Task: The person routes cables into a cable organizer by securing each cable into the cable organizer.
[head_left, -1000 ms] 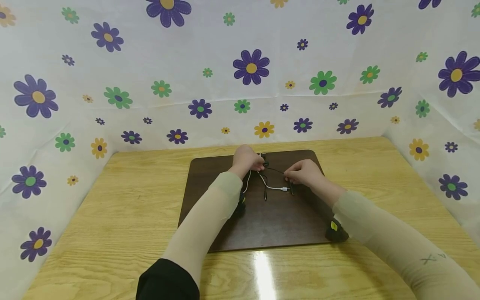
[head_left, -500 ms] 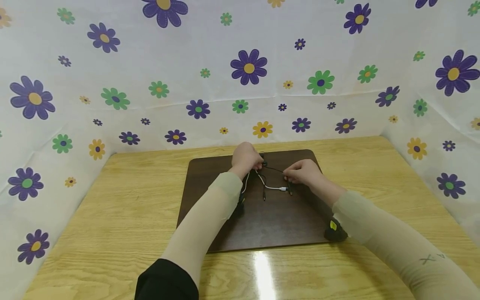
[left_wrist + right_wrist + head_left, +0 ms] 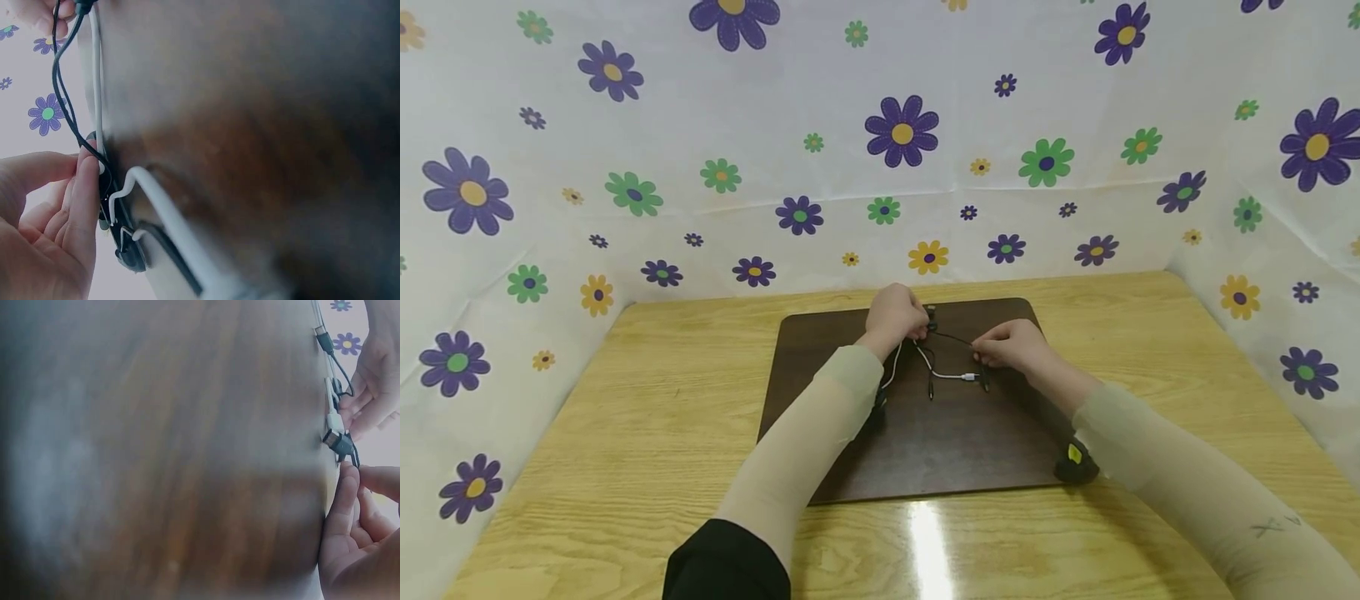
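Observation:
A bundle of thin cables (image 3: 934, 367) lies on a dark brown mat (image 3: 925, 442): a white cable (image 3: 951, 377) with a silver plug and black cables with plugs. My left hand (image 3: 913, 325) pinches the bundle where the cables join, at the mat's far middle. In the left wrist view its fingertips (image 3: 87, 178) press on the black and white cables (image 3: 103, 187). My right hand (image 3: 981, 354) pinches a black cable (image 3: 955, 338) that runs taut from the left hand. The right wrist view shows its fingers (image 3: 350, 487) closed on that cable beside a grey plug (image 3: 337, 440).
The mat lies on a light wooden table (image 3: 625, 417). White cloth walls with flower prints (image 3: 880, 167) stand at the back and both sides. Black wrist-worn units sit on my left forearm (image 3: 876, 412) and right forearm (image 3: 1075, 462).

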Demonstrator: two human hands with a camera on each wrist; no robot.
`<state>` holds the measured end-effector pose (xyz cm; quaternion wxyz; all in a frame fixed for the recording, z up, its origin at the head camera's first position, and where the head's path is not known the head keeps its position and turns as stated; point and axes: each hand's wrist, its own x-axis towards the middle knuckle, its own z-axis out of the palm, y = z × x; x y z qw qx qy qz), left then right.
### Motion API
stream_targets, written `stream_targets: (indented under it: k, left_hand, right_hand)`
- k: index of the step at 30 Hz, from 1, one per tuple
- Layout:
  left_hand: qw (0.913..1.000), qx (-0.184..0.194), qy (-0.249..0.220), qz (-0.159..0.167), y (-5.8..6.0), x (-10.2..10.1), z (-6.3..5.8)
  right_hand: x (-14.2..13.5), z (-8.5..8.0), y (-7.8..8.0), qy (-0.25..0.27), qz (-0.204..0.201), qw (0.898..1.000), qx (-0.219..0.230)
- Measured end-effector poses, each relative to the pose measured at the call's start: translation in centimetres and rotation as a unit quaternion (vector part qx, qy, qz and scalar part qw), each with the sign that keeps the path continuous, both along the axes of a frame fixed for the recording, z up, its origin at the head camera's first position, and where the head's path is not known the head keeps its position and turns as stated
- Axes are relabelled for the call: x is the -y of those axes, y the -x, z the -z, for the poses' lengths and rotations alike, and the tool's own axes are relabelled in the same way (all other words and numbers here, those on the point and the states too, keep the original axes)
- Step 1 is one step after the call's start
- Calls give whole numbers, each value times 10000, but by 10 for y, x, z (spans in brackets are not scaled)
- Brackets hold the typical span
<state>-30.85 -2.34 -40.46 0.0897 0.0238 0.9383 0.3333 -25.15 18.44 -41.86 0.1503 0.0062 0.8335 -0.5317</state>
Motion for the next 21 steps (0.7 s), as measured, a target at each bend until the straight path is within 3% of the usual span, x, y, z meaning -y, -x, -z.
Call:
stream_targets:
  k: [10,21]
  left_hand:
    - [9979,-234,579,176,-4,-4,-1]
    - [9986,-347,359,164,-1,-7,4]
  right_hand:
    - [2,0,1,-340,-259,9991,-70]
    - [4,2,5,-869,-232,9955,-288]
